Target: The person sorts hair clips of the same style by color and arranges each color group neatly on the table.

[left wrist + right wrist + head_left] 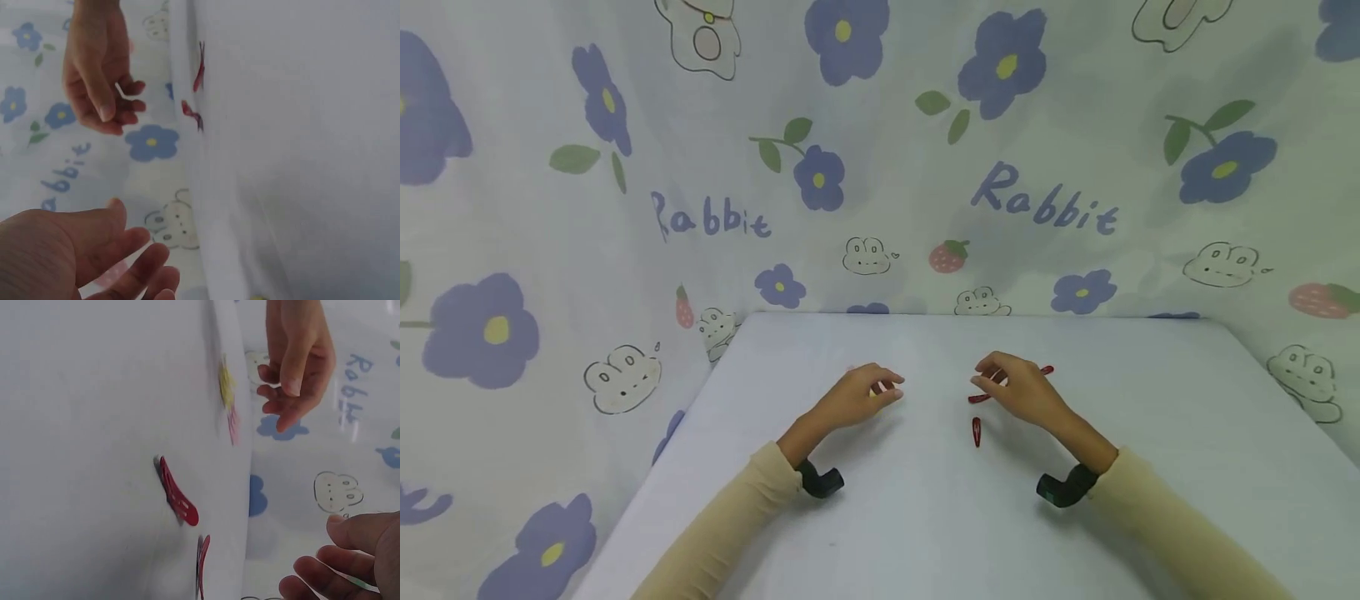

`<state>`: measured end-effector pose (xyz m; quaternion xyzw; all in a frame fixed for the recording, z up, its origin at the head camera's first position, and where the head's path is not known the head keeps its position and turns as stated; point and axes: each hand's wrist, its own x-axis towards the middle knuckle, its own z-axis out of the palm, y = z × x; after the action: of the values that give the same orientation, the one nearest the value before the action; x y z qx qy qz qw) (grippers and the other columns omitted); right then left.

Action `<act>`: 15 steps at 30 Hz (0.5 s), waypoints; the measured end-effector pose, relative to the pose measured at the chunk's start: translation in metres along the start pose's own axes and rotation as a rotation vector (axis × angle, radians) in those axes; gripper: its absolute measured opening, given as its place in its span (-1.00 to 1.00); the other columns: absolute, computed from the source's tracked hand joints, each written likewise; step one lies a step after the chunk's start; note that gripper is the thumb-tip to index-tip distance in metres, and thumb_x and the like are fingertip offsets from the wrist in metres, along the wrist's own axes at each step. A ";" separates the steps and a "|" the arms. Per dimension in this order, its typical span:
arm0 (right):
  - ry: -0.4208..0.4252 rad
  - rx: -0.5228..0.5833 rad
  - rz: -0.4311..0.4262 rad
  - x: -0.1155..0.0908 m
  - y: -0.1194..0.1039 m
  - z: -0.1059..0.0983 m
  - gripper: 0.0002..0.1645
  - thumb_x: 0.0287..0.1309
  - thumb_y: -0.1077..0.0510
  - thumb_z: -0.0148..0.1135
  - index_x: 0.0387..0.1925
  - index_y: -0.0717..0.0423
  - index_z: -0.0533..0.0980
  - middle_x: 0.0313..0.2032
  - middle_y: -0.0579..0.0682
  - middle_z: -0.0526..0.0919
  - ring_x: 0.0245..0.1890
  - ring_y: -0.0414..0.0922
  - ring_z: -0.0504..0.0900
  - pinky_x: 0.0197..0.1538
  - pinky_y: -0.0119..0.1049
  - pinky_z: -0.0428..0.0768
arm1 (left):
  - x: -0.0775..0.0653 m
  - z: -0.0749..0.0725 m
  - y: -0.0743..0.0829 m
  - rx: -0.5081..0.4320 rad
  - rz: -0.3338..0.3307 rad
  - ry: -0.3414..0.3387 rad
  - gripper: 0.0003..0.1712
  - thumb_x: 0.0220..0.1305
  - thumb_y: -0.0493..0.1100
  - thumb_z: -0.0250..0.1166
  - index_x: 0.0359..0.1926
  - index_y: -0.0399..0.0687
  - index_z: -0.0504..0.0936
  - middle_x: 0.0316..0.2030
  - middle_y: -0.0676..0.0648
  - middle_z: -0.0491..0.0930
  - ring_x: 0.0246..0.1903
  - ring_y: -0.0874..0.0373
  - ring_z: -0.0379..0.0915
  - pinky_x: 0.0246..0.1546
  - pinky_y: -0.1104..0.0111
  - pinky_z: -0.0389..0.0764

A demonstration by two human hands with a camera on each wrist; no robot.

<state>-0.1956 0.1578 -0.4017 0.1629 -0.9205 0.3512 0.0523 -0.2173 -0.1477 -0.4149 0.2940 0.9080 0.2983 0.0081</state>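
Note:
My left hand [853, 395] hovers over the left middle of the white table, its fingers loosely bent with nothing in them. Under it, mostly hidden in the head view, lie a yellow clip-like piece [225, 386] and a pink one [233, 427]. Level with it on the right, my right hand [1019, 388] is likewise raised, fingers relaxed and holding nothing. A red snap hair clip [977, 432] lies just below the right hand. Another red clip [979, 398] shows by its fingertips, and a red end [1047, 369] pokes out behind the knuckles.
The white table [910, 517] reaches back to a hanging curtain [895, 192] printed with flowers and rabbits. Black wrist devices sit on the left wrist [820, 481] and right wrist [1066, 487]. Beige sleeves cover both forearms.

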 end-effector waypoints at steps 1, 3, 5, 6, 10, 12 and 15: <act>0.004 -0.007 0.000 -0.001 0.003 -0.002 -0.78 0.27 0.07 0.34 -0.11 0.08 0.62 -0.26 -0.05 0.72 -0.22 -0.09 0.66 -0.22 -0.25 0.62 | 0.002 0.002 0.005 0.002 -0.001 -0.018 -0.63 0.39 -0.05 0.28 0.13 -0.11 0.65 -0.15 0.01 0.65 -0.19 0.20 0.53 -0.08 0.21 0.57; 0.004 -0.020 0.007 -0.003 0.007 -0.005 -0.79 0.28 0.08 0.33 -0.13 0.08 0.62 -0.27 -0.04 0.72 -0.22 -0.09 0.66 -0.21 -0.24 0.63 | 0.006 0.006 0.015 -0.008 -0.001 -0.050 -0.61 0.38 -0.07 0.30 0.15 -0.13 0.63 -0.15 -0.01 0.66 -0.20 0.17 0.54 -0.11 0.26 0.57; -0.004 -0.029 0.015 -0.004 0.012 -0.008 -0.80 0.29 0.09 0.32 -0.12 0.10 0.62 -0.27 -0.02 0.72 -0.22 -0.07 0.65 -0.20 -0.23 0.64 | 0.011 0.010 0.022 -0.013 -0.020 -0.075 -0.58 0.36 -0.08 0.32 0.17 -0.13 0.61 -0.15 -0.02 0.65 -0.21 0.17 0.53 -0.21 0.35 0.58; -0.009 -0.038 0.019 -0.003 0.016 -0.011 -0.80 0.29 0.10 0.31 -0.12 0.11 0.62 -0.26 -0.02 0.72 -0.21 -0.07 0.65 -0.20 -0.23 0.63 | 0.013 0.012 0.026 -0.013 -0.028 -0.083 -0.58 0.35 -0.08 0.33 0.17 -0.12 0.61 -0.15 -0.02 0.65 -0.21 0.17 0.53 -0.23 0.38 0.57; -0.006 -0.069 0.034 -0.002 0.037 -0.024 -0.82 0.31 0.15 0.28 -0.12 0.15 0.61 -0.27 0.02 0.71 -0.21 -0.05 0.63 -0.22 -0.23 0.60 | 0.026 0.025 0.033 -0.022 -0.050 -0.098 -0.60 0.35 -0.04 0.33 0.12 -0.11 0.63 -0.18 0.00 0.65 -0.26 0.21 0.50 -0.26 0.44 0.53; 0.007 -0.085 0.051 -0.004 0.052 -0.031 -0.84 0.31 0.17 0.27 -0.13 0.17 0.62 -0.27 0.05 0.71 -0.21 -0.03 0.62 -0.22 -0.21 0.58 | 0.031 0.032 0.036 -0.038 -0.042 -0.113 -0.63 0.35 -0.03 0.33 0.07 -0.12 0.64 -0.20 0.01 0.65 -0.27 0.22 0.50 -0.26 0.44 0.53; 0.021 -0.098 0.094 -0.007 0.074 -0.040 -0.83 0.33 0.17 0.25 -0.13 0.19 0.62 -0.24 0.10 0.71 -0.20 0.02 0.64 -0.20 -0.15 0.59 | 0.038 0.043 0.041 -0.057 -0.050 -0.148 -0.66 0.34 -0.01 0.34 0.02 -0.09 0.66 -0.22 0.04 0.65 -0.29 0.25 0.50 -0.26 0.43 0.52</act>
<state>-0.2148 0.2377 -0.4196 0.1131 -0.9427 0.3095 0.0532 -0.2186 -0.0777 -0.4223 0.2920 0.9032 0.3012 0.0910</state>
